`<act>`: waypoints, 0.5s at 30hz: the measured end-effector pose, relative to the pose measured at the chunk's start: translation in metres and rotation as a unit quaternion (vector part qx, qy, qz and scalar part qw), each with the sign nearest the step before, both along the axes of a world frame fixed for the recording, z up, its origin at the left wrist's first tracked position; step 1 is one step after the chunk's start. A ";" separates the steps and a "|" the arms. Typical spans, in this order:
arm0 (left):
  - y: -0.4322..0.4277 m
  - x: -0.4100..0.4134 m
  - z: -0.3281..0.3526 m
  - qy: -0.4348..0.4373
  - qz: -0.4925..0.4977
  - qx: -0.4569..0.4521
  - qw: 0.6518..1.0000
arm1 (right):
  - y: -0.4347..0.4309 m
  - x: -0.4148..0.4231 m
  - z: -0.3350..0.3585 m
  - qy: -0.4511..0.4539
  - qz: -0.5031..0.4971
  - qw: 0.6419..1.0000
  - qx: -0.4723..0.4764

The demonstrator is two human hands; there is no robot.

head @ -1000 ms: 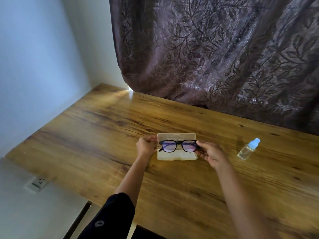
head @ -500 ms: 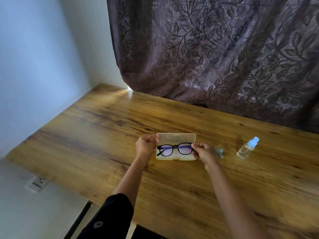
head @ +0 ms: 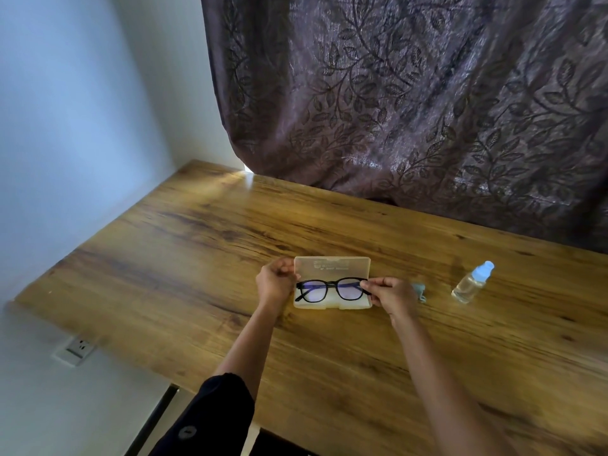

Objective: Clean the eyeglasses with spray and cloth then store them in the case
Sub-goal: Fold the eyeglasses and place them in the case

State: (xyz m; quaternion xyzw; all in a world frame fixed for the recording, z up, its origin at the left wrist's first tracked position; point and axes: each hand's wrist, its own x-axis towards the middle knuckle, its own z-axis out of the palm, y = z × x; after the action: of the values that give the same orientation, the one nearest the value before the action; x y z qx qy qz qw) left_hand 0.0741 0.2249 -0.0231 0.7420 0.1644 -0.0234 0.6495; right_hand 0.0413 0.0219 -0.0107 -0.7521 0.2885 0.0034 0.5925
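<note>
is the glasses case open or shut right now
Open. The case has its clear lid tipped up behind the tray, and the glasses show uncovered over the tray.

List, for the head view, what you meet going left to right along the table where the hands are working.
Left hand → open case with the eyeglasses in it → right hand → cloth → spray bottle.

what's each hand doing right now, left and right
Left hand: closed on the left end of the open case.
Right hand: closed, pinching the right end of the glasses over the case.
</note>
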 end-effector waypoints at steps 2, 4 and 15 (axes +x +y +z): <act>0.000 -0.001 0.000 0.000 0.007 0.000 1.000 | 0.000 0.000 -0.001 0.001 0.006 1.000 -0.023; -0.001 -0.001 0.000 -0.001 0.013 0.003 1.000 | -0.001 0.002 -0.002 0.006 0.011 0.999 -0.041; 0.002 -0.012 0.003 -0.074 0.016 0.122 0.990 | 0.004 0.000 -0.004 0.011 0.013 0.998 -0.064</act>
State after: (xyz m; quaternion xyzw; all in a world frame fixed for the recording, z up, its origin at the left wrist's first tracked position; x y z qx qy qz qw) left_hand 0.0618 0.2267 -0.0202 0.8130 0.1290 0.0619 0.5644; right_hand 0.0416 0.0254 -0.0151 -0.7923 0.2849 0.0011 0.5396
